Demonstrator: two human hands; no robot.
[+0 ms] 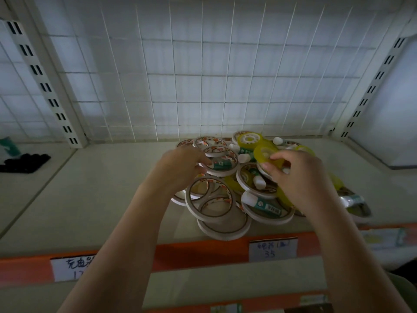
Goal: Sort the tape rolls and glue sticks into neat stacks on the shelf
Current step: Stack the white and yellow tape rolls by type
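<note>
At the lower middle of the frame, a white handwritten label (273,249) on the orange shelf edge strip (198,251) reads "35" under blurred characters. A second label (72,268) at lower left shows handwritten characters and "17", partly hidden by an arm. Print on the glue sticks (261,205) and tape rolls (212,204) is too small to read.

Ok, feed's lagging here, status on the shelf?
Left hand on white tape roll. Right hand pinching yellow tape roll. Pile unsorted, glue sticks tangled in.

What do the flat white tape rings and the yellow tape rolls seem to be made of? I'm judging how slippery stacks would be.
Flat white tape rings: apparently matte paper-faced tape, dull edges. Yellow tape rolls: likely glossy translucent plastic film; light shows through.
</note>
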